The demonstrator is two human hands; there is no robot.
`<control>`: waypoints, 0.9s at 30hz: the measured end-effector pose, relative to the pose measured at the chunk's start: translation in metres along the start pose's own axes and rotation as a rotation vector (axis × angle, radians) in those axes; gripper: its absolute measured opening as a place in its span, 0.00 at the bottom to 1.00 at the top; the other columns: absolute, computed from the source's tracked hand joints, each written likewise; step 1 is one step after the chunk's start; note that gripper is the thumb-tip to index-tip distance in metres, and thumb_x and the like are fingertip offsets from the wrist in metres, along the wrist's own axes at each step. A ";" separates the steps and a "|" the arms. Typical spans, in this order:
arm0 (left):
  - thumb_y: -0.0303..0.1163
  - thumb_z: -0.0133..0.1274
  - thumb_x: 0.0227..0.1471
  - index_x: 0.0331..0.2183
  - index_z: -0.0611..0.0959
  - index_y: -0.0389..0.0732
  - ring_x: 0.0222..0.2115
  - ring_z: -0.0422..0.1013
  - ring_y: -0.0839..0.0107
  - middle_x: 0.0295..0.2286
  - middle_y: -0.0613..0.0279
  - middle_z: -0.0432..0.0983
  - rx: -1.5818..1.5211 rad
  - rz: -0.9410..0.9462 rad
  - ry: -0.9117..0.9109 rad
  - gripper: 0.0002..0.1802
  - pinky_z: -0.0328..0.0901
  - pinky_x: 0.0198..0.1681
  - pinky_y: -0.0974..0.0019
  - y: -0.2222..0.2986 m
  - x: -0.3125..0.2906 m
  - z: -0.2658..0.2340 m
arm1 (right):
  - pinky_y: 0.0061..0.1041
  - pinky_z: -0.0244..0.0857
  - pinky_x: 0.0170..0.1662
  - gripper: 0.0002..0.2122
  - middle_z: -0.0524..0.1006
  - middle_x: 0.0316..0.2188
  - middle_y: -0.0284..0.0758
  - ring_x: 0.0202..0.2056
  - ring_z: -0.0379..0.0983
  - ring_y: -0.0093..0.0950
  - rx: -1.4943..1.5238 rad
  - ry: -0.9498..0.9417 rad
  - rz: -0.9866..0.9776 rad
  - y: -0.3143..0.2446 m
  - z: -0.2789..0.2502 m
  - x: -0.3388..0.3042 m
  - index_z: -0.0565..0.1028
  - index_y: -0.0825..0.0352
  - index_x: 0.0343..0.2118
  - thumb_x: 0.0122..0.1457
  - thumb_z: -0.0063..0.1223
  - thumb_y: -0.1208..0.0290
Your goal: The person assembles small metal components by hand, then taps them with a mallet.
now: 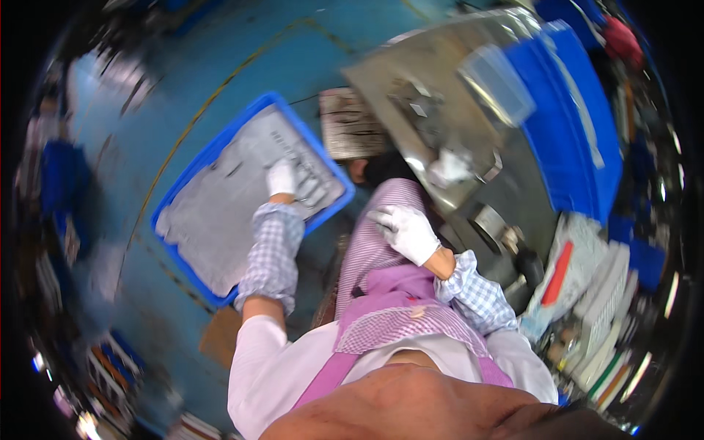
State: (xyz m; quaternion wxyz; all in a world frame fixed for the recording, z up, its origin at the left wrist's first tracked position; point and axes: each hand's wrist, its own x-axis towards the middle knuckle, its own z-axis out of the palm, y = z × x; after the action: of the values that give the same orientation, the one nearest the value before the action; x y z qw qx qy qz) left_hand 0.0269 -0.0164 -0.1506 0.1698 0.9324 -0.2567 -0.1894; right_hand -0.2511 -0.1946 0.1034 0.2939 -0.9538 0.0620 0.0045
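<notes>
My left hand (281,178), in a white glove, reaches down over a shallow blue bin (170,240). A grey sheet (213,213) lies in that bin. Several small grey metal-looking parts (317,188) lie in rows on the sheet beside the hand. Blur smears the left fingers, so whether they grip a part does not show. My right hand (407,231), also gloved in white, is over my striped apron at the thigh. Its fingers are stretched out and apart, with nothing visible in them.
To the right stands a metal worktable (524,172) carrying a clear plastic box (497,84), a crumpled white item (450,169) and small metal pieces. A large blue bin (568,125) is at its far right. A low patterned block (352,123) sits between bin and table.
</notes>
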 end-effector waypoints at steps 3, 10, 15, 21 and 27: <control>0.38 0.52 0.58 0.40 0.89 0.53 0.39 0.80 0.55 0.36 0.56 0.84 0.142 0.073 -0.037 0.13 0.73 0.44 0.54 0.013 -0.012 -0.039 | 0.37 0.70 0.47 0.13 0.80 0.40 0.36 0.43 0.76 0.39 0.089 -0.015 0.038 0.001 -0.064 -0.033 0.81 0.60 0.46 0.58 0.56 0.68; 0.31 0.58 0.56 0.42 0.87 0.47 0.33 0.79 0.57 0.32 0.55 0.82 -0.789 0.359 0.150 0.12 0.73 0.37 0.60 0.284 -0.095 -0.155 | 0.35 0.72 0.34 0.10 0.81 0.28 0.35 0.29 0.78 0.37 0.015 0.458 0.362 0.021 -0.101 -0.108 0.82 0.61 0.41 0.54 0.60 0.73; 0.45 0.59 0.52 0.35 0.83 0.41 0.37 0.78 0.56 0.30 0.55 0.80 -0.214 0.843 -0.117 0.17 0.71 0.42 0.53 0.447 -0.109 -0.098 | 0.33 0.70 0.39 0.11 0.82 0.33 0.33 0.34 0.78 0.34 -0.084 0.303 0.097 0.009 -0.064 -0.129 0.82 0.59 0.40 0.52 0.61 0.75; 0.40 0.59 0.50 0.40 0.86 0.42 0.37 0.79 0.63 0.35 0.62 0.82 0.564 0.831 0.057 0.16 0.68 0.36 0.57 0.488 -0.080 -0.012 | 0.34 0.72 0.42 0.12 0.83 0.35 0.36 0.36 0.80 0.36 -0.106 0.450 0.348 0.041 -0.064 -0.197 0.83 0.61 0.42 0.55 0.61 0.76; 0.37 0.54 0.55 0.41 0.86 0.41 0.35 0.82 0.56 0.32 0.51 0.84 -0.037 0.725 -0.273 0.15 0.73 0.39 0.54 0.482 -0.074 -0.084 | 0.33 0.71 0.39 0.10 0.82 0.33 0.37 0.33 0.79 0.36 0.008 0.590 0.463 0.079 -0.039 -0.200 0.83 0.62 0.42 0.57 0.61 0.78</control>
State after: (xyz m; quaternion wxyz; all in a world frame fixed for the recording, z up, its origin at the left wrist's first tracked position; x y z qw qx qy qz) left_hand -0.1948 -0.3478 0.1420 0.2070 0.7441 -0.5865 -0.2439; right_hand -0.4604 -0.2586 0.1005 0.2586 -0.8735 0.3582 -0.2044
